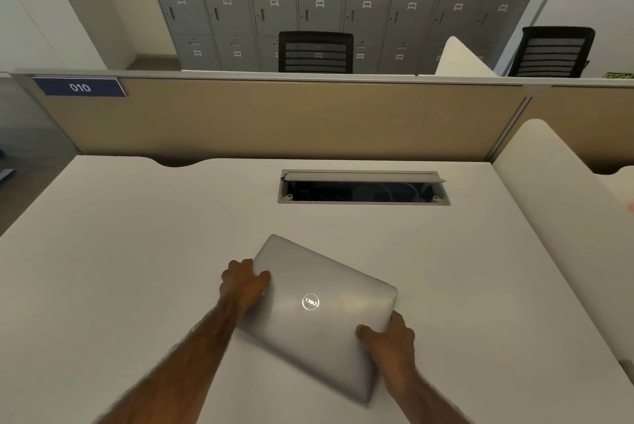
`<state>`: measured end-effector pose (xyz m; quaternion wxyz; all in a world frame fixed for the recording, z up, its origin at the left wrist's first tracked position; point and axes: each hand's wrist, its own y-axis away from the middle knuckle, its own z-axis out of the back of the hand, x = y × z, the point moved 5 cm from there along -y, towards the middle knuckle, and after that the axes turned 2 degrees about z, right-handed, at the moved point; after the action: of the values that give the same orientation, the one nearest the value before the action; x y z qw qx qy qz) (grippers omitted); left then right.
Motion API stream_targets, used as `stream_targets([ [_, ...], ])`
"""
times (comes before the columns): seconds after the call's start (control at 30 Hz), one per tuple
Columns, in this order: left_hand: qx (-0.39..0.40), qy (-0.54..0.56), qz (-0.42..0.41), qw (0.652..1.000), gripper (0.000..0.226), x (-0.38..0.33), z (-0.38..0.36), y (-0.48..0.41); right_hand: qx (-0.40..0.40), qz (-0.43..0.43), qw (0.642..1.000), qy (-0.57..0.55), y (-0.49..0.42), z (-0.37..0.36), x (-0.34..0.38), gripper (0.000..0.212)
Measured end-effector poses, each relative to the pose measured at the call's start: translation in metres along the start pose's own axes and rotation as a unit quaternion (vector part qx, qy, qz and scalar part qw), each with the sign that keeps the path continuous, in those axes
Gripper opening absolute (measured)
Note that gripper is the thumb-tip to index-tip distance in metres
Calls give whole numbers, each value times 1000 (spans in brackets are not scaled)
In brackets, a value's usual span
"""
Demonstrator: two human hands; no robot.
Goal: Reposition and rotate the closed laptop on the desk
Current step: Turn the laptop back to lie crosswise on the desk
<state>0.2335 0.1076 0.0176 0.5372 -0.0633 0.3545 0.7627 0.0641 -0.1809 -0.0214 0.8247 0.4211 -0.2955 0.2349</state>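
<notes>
A closed silver laptop (319, 314) with a round logo on its lid lies skewed on the white desk (137, 252), near the front edge, one corner pointing away toward the far left. My left hand (245, 284) grips its left edge, thumb on the lid. My right hand (389, 338) grips the right edge close to the near corner, thumb on top. Whether the laptop rests flat or is slightly lifted I cannot tell.
An open cable well (363, 188) with a raised grey flap is set into the desk behind the laptop. A tan partition (274, 118) closes the far edge; a white curved divider (549, 190) bounds the right side. Black chairs and grey lockers stand beyond.
</notes>
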Motion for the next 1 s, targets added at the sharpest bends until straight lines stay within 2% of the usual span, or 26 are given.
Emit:
stream_targets([
  [0.13,3,38,11,999,55,5,1,-6,-8,1,1000,-4,-3,0,1,74],
  [0.43,0,122,24,992,61,17,-6,3,-2,53,998,-15,-43,20,19,105],
  [0.73,-20,186,30,982,62,5,-18,17,26,99,995,14,-71,50,68,116],
  [0.83,-27,181,34,983,56,3,-18,19,35,103,994,16,-77,51,76,113],
  [1.0,-22,159,33,987,60,3,-18,19,44,93,994,22,-79,51,78,108],
])
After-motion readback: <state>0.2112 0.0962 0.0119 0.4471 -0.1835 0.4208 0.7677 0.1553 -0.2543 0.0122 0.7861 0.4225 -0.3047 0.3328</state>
